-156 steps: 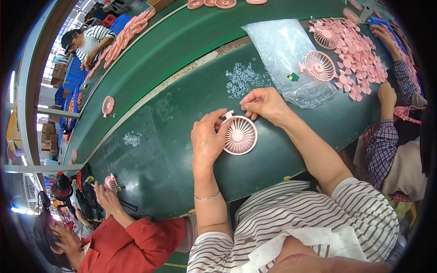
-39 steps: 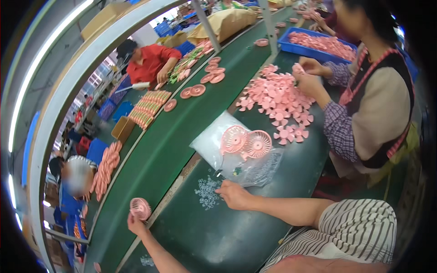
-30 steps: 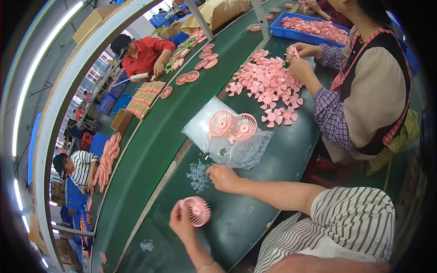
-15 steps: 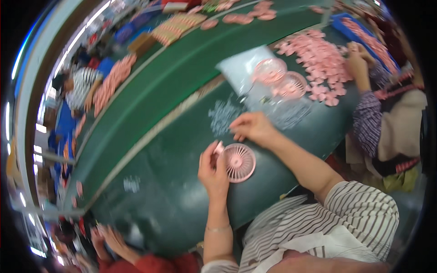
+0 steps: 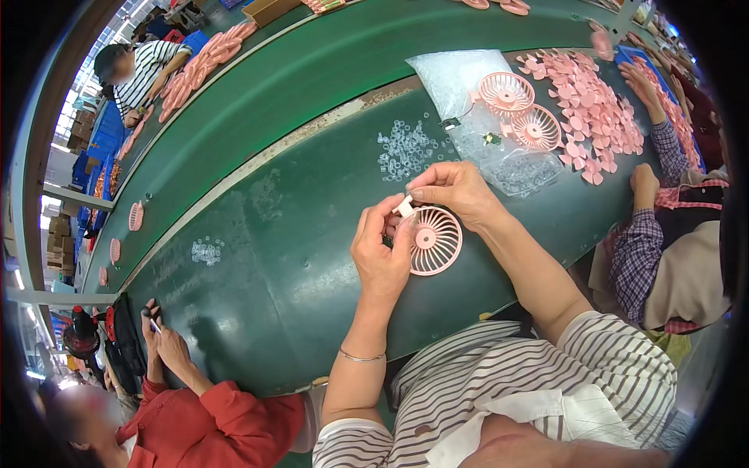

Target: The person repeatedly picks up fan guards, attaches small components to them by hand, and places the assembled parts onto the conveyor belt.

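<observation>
My left hand (image 5: 381, 251) is closed around the neck of a pink round fan housing (image 5: 446, 248) with a ribbed grille, held just above the green table. A short whitish stub (image 5: 405, 207) sticks up from that neck between my fingers. My right hand (image 5: 462, 196) comes in from the right, thumb and forefinger pinched at the stub's tip. Whatever small piece it pinches is hidden by the fingertips. Beyond my hands lies a scatter of small clear plastic rings (image 5: 404, 151).
Right of the rings, a clear plastic bag (image 5: 519, 173) holds more small parts; two pink fan housings (image 5: 507, 92) lie nearby. Pink fan blades (image 5: 597, 117) are heaped far right, beside a co-worker's hands (image 5: 644, 186). Another co-worker (image 5: 175, 351) sits left, near a small ring cluster (image 5: 207, 251). A green conveyor (image 5: 312, 93) runs behind.
My right hand has moved from the near edge of the ring scatter to the fan housing's neck, meeting my left fingers. The left hand keeps its hold. The whole view has shifted.
</observation>
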